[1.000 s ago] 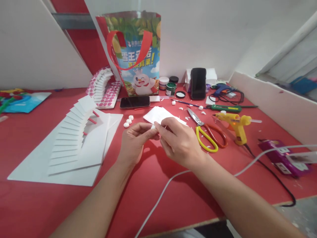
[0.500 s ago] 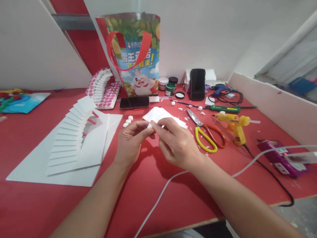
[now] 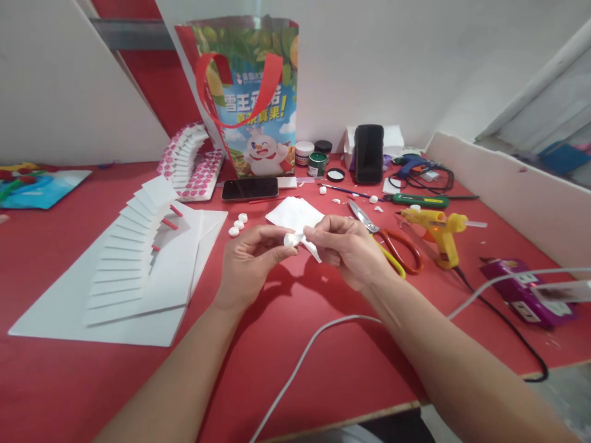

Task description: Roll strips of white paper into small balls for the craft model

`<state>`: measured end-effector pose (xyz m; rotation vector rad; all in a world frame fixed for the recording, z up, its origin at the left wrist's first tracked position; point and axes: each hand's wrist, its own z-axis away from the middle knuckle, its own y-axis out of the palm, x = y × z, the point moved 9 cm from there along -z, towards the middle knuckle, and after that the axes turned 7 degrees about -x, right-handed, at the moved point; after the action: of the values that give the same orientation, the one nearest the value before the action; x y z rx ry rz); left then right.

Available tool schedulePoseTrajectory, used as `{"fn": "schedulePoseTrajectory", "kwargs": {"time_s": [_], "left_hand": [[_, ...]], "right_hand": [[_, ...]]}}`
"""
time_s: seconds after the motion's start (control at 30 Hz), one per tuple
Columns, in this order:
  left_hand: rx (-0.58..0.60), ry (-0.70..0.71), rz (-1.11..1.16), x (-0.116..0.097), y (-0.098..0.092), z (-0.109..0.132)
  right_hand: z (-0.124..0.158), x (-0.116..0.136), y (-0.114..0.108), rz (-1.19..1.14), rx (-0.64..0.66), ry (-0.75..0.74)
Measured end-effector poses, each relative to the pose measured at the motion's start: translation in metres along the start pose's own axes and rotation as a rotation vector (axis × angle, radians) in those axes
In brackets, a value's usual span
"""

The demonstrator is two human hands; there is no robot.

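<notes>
Thumb and fingers of my left hand [image 3: 244, 261] pinch a small white ball wrapped in thin white paper [image 3: 290, 239]. On its right side the paper is gathered into a loose tail [image 3: 311, 247], which the fingertips of my right hand [image 3: 355, 249] grip. Both hands hover over the red table, close together. Just behind them lies a stack of thin white sheets [image 3: 293, 210]. Three finished-looking white balls [image 3: 239, 225] rest left of that stack. Partly hidden by my right hand, scissors [image 3: 401, 249] with red and yellow handles lie to the right.
A stepped white model [image 3: 124, 246] stands on white boards at left. Behind are a shopping bag [image 3: 258, 104], a phone [image 3: 250, 189] and paint jars [image 3: 317, 164]. A yellow glue gun [image 3: 438, 234] and purple power strip [image 3: 526, 292] sit right; a white cable [image 3: 318, 335] crosses in front.
The right hand has moved right and drawn out the paper tail, so the wrapped ball shows between the hands. The right forearm now covers more of the scissors' yellow handle.
</notes>
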<state>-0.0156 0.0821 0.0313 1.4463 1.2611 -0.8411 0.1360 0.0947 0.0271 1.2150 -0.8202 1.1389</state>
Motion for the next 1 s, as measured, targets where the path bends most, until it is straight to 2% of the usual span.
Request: {"fn": "schedulePoseTrajectory", "kwargs": {"time_s": [0.27, 0.63, 0.73, 0.83, 0.93, 1.0], "left_hand": [[0.011, -0.035, 0.0, 0.005, 0.002, 0.0], [-0.008, -0.118, -0.024, 0.004, 0.002, 0.006], [-0.015, -0.165, 0.014, 0.006, 0.005, 0.007], [-0.011, -0.254, 0.154, 0.014, 0.011, 0.007], [-0.073, -0.312, 0.321, 0.021, 0.009, 0.004], [-0.103, -0.318, 0.373, 0.024, 0.004, 0.0]], "right_hand": [[0.003, -0.015, 0.01, 0.098, 0.083, 0.16], [0.0, -0.029, 0.009, 0.199, 0.135, 0.266], [-0.001, -0.031, 0.009, 0.255, 0.186, 0.255], [-0.002, -0.03, 0.005, 0.382, 0.21, 0.195], [0.0, -0.031, 0.003, 0.584, 0.29, 0.149], [0.002, -0.031, 0.007, 0.601, 0.362, 0.134]]}}
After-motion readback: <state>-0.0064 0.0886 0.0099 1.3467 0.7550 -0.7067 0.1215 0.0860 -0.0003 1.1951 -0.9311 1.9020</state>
